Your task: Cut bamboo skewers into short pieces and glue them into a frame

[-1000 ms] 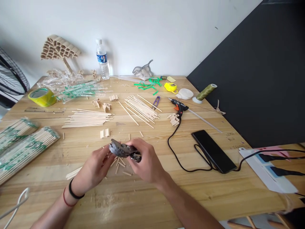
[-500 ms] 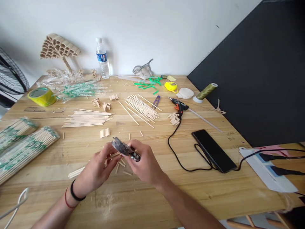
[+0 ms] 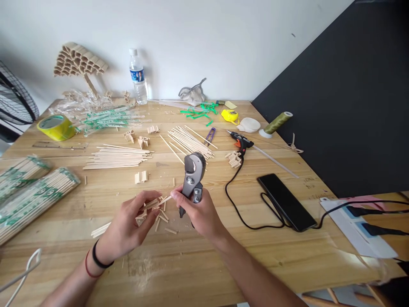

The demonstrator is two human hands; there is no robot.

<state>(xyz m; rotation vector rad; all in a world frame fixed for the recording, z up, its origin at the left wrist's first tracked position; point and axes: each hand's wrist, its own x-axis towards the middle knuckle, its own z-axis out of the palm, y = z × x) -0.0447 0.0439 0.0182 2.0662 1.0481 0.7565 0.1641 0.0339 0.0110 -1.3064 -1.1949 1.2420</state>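
Note:
My right hand grips a grey cutter by its handle, its curved head pointing up and away from me. My left hand pinches a short wooden stick whose tip reaches toward my right thumb. Both hands hover just above the wooden table, over a scatter of short cut stick pieces.
Loose bamboo skewers and another pile lie beyond the hands. Packed skewer bundles at left. A glue gun with black cable, a phone, yellow tape roll, water bottle, thread spool.
The cutter has swung from lying flat between both hands to standing upright in my right hand. My left hand has let go of it and now pinches a stick.

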